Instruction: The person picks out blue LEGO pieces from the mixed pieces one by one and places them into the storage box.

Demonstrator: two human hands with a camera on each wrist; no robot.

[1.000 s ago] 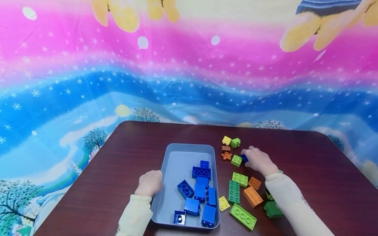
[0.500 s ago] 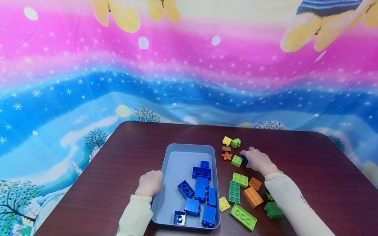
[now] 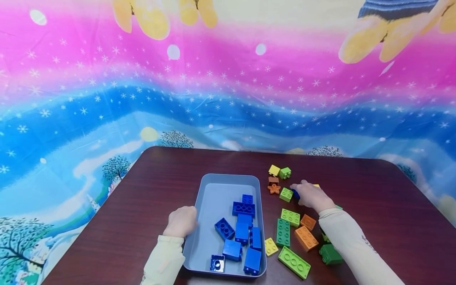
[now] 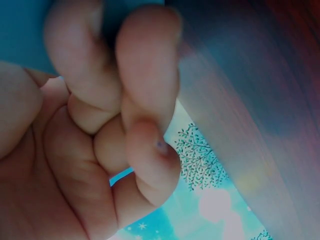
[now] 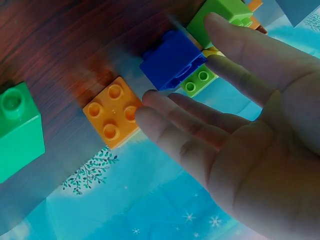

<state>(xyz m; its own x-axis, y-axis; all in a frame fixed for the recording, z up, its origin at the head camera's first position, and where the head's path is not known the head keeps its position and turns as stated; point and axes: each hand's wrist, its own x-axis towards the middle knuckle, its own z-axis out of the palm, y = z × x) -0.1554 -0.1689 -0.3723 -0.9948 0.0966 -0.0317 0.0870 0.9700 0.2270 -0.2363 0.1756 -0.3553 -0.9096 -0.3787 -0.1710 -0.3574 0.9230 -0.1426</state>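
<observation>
My left hand (image 3: 181, 221) grips the left rim of a grey-blue tray (image 3: 204, 206), its fingers curled in the left wrist view. Several blue toy building bricks (image 3: 232, 250) lie inside the tray, mostly toward its right side. To the right of the tray, my right hand (image 3: 314, 196) reaches low over the table. Its fingers are extended in the right wrist view, fingertips right at a blue brick (image 5: 170, 60). A light-green brick (image 3: 286, 194) sits just left of that blue one. An orange-yellow four-stud brick (image 5: 112, 112) lies beside the outer fingertips.
Loose bricks spread right of the tray: dark green (image 3: 283, 232), orange (image 3: 306, 238), light green (image 3: 294, 262) and yellow (image 3: 270, 247). An orange star-shaped piece (image 3: 274, 189) lies farther back. Beyond the dark wooden table (image 3: 142, 198) hangs a printed cloth (image 3: 228, 79).
My right hand has shifted slightly toward me, and the orange-yellow brick behind it now shows. My left hand and the tray stay in place.
</observation>
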